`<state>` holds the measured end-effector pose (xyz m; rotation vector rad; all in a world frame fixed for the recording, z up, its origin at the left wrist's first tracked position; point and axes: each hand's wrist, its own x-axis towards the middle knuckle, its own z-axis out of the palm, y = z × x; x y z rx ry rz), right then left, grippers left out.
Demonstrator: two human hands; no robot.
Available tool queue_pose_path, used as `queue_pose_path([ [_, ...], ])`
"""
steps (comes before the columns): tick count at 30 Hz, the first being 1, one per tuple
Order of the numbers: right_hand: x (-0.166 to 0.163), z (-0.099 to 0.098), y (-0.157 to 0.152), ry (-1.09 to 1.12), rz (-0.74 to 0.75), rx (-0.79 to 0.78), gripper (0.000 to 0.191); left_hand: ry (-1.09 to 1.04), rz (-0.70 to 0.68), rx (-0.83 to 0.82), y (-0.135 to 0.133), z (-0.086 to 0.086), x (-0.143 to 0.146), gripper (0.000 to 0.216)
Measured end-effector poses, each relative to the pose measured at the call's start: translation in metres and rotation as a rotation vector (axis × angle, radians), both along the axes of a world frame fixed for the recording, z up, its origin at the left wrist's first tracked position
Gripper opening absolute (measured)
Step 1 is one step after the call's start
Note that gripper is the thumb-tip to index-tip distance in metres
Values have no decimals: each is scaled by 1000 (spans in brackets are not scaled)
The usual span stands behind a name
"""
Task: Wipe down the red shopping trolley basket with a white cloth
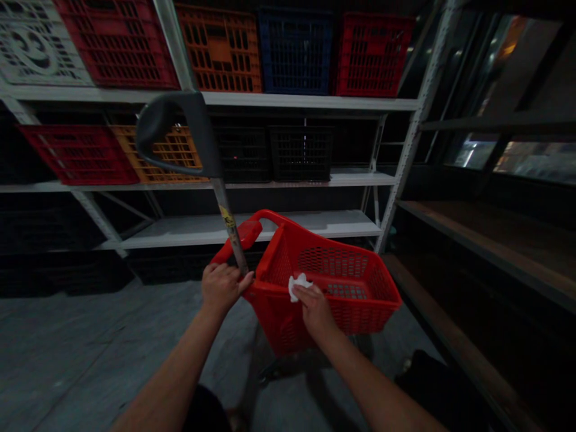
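A red plastic shopping basket (355, 300) on wheels stands on the floor in front of me. Its metal pull rod (228, 225) rises to a black handle (173, 129) near my face. My left hand (221, 287) is closed around the rod just above the basket's rim. My right hand (315, 307) presses a small white cloth (297, 284) against the inside of the basket's near wall, fingers closed on the cloth.
White metal shelving (270, 101) ahead carries red, orange, blue and black plastic crates (294, 51). A dark wooden shelf unit (486, 240) runs along the right. The grey concrete floor (90, 348) spreads to the left. A dark object (432, 384) lies at the lower right.
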<state>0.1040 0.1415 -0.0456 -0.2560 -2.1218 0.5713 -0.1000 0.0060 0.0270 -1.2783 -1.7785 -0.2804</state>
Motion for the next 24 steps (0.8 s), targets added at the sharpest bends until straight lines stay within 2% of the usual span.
queue_pose_path([
  [4, 43, -23, 28, -21, -107, -27, 51, -33, 26, -4, -1, -1, -2, 37],
  [8, 58, -30, 41, -30, -163, -75, 50, -50, 44, -25, 0, 1, -1, 40],
  [13, 39, -20, 32, 18, -204, -141, 44, -145, 50, -68, 5, 10, -6, 41],
  [15, 30, -12, 22, 3, -150, -169, 38, -210, 39, 24, 6, 12, -3, 37],
  [17, 26, -3, 9, -9, -89, -221, 32, -292, 14, 199, 3, 11, 10, 38],
  [20, 27, 7, -14, 18, -44, -314, 25, -578, -93, 383, -4, -5, 48, 43],
  [21, 29, 9, -22, 25, -28, -332, 22, -761, -138, 378, -5, -14, 64, 42],
  [24, 33, 5, -46, -29, 54, -354, 18, -1448, -316, 221, 0, -48, 109, 49],
])
